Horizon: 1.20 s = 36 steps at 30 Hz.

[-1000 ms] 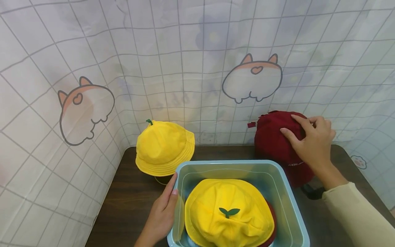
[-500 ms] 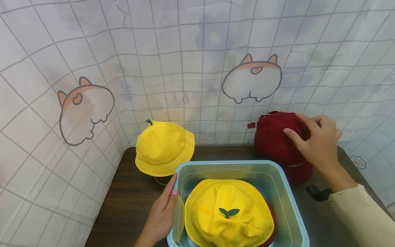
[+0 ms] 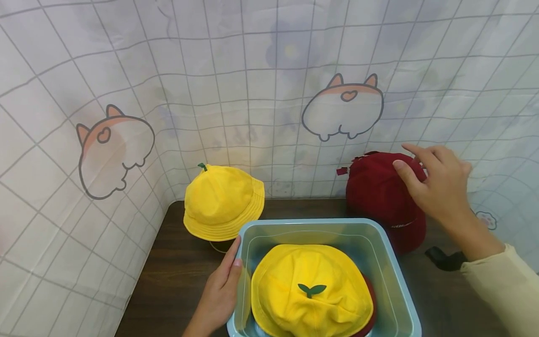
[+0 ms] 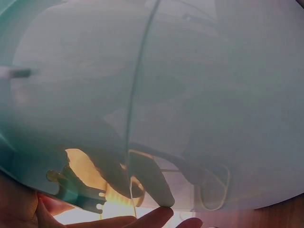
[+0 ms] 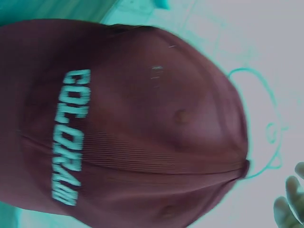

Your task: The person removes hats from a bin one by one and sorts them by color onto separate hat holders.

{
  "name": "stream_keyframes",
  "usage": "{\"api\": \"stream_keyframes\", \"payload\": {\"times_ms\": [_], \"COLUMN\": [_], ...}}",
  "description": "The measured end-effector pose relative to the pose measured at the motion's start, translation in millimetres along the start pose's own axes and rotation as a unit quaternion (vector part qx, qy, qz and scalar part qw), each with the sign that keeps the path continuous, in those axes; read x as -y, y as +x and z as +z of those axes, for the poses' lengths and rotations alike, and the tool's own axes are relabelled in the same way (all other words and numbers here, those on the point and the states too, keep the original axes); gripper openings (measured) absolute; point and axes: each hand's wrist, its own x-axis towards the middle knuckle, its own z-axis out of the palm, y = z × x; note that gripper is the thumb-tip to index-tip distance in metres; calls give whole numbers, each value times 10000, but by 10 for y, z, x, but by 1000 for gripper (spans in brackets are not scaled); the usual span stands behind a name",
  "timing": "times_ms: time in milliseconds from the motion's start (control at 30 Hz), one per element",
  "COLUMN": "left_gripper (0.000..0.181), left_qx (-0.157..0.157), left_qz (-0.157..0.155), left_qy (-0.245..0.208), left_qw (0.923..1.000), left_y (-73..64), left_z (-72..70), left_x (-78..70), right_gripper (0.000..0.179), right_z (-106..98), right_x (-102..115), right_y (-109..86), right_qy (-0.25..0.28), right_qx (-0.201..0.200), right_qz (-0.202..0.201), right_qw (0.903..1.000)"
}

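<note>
Against the outer left wall of a pale blue plastic basin [image 3: 397, 276], my left hand [image 3: 219, 285] rests with straight fingers; its fingertips [image 4: 161, 216] touch the wall in the left wrist view. Inside the basin lies a yellow bucket hat [image 3: 294, 271] with a green sprout on top, partly covering something dark red [image 3: 371, 299]. My right hand [image 3: 446, 182] hovers by the upper right of a dark red baseball cap [image 3: 375, 192], fingers loosely bent and holding nothing. In the right wrist view the cap's lettered front [image 5: 142, 118] faces the camera, apart from the fingers [image 5: 285, 209].
A second yellow bucket hat [image 3: 223, 201] sits raised at the back left, a thin ring showing beneath it. Near my right sleeve lies a black curved object [image 3: 444, 259], partly hidden. A gridded curtain [image 3: 227, 107] hangs behind the dark wooden table [image 3: 168, 276].
My right hand has let go of the red cap and drawn off to the right and slightly up. The cap has barely shifted; the left hand and basin stay put.
</note>
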Motion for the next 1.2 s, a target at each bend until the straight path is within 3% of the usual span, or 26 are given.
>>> {"api": "stream_keyframes", "payload": {"times_ms": [200, 467, 800, 1200], "left_gripper": [49, 49, 49, 49], "left_qx": [30, 19, 36, 34], "left_qz": [-26, -6, 17, -22], "left_qy": [-23, 0, -41, -40], "left_qw": [10000, 10000, 10000, 10000], "left_y": [1, -2, -2, -9], "left_z": [1, 3, 4, 3], "left_x": [-6, -6, 13, -3], "right_gripper": [45, 51, 48, 57], "right_z": [-129, -139, -75, 53], "right_x": [248, 649, 1063, 1427], "right_y": [103, 49, -187, -469], "right_qy": [-27, 1, 170, 344], "right_qx": [641, 1340, 2132, 2509], "right_qz": [-521, -1412, -2405, -3368], "right_qw": [9966, 9809, 9468, 9069]}}
